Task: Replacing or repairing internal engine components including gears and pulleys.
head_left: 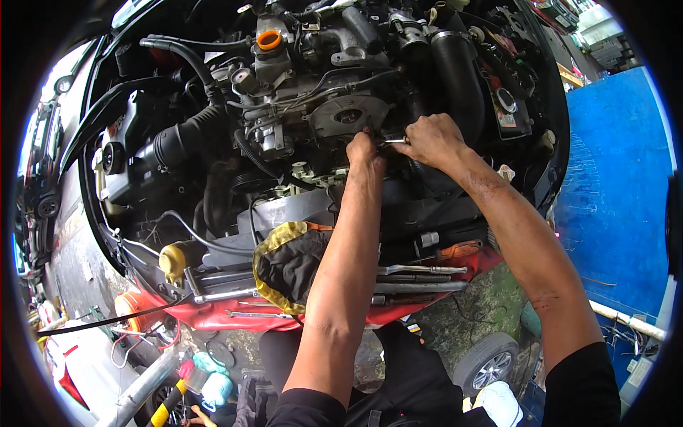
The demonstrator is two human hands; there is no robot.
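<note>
Both arms reach into an open engine bay. My right hand [435, 141] is closed round a wrench [393, 141], whose short silver shank shows between the two hands. Its far end is hidden among dark parts. My left hand [363, 148] is closed beside that end, just under a round metal plate [348, 116] on the front of the engine [284, 89]; what its fingers hold is hidden. An orange ring-shaped cap [269, 40] sits on top of the engine.
Along the red front edge [206, 318] lie several wrenches [427, 270], an orange-handled screwdriver [460, 250] and a black-and-yellow cloth [288, 260]. A black air hose [186, 139] runs on the left, a thick black pipe [455, 82] on the right. Another person's hand [203, 416] shows below left.
</note>
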